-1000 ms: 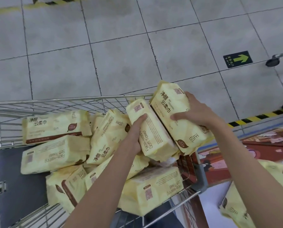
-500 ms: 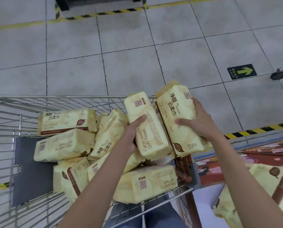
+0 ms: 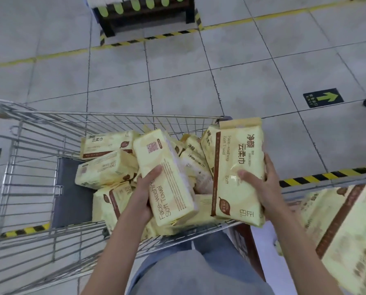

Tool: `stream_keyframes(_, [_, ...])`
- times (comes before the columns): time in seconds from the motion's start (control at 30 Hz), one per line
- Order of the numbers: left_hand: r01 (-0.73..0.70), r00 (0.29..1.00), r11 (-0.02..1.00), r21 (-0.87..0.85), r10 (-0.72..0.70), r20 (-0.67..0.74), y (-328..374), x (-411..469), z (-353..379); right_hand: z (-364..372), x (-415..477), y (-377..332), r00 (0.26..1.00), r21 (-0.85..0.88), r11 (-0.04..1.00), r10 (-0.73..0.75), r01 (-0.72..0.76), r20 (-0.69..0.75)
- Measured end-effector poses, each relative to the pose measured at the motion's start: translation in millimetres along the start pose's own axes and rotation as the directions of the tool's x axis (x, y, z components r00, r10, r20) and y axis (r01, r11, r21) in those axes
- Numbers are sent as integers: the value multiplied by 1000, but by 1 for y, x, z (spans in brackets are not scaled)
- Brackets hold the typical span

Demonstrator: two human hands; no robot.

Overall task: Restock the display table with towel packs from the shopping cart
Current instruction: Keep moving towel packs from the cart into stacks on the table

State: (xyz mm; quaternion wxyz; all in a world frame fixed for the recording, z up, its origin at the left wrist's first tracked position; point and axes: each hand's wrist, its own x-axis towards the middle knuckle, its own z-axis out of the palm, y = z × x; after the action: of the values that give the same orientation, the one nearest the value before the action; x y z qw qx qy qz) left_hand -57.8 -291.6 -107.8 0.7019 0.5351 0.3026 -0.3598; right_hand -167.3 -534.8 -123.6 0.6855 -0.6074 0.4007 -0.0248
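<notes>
Each hand, left [image 3: 145, 194] and right [image 3: 265, 184], grips one pack [image 3: 167, 177] [image 3: 239, 167] above the cart [image 3: 39, 167], mid-frame, ready for the table.

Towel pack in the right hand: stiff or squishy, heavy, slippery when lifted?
Probably squishy: film on the towel pack creases by the thumb of the right hand. Likely light, since one hand holds it upright. Glossy wrap shows glare, so it may slip.
</notes>
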Motion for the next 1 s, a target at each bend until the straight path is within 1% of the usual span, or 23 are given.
stream_keyframes(0.13, [9,999,1000,-9,-9,49,-13,-14,-13,-2,-28,22,998,119,993,33,-27,-49])
stream_keyframes(0.3, [-1,993,999,35,-3,121,-16,-20,-26,5,-55,45,994,208,978,49,-28,-96])
stream_keyframes(0.5, [30,969,997,70,-46,244,-10,-25,-45,27,-93,75,968,306,952,76,1,-241])
stream_keyframes(0.63, [55,950,980,193,-110,291,-9,-30,-62,43,-129,101,948,389,921,113,13,-299])
stream_keyframes(0.8, [63,928,928,368,-190,320,-20,-44,-70,57,-183,131,906,456,890,178,18,-384])
stream_keyframes(0.9, [79,914,874,480,-255,315,-33,-51,-67,62,-218,143,863,510,859,226,43,-452])
stream_keyframes(1.0, [86,862,825,558,-343,374,-50,-59,-59,66,-251,157,804,549,833,279,71,-526])
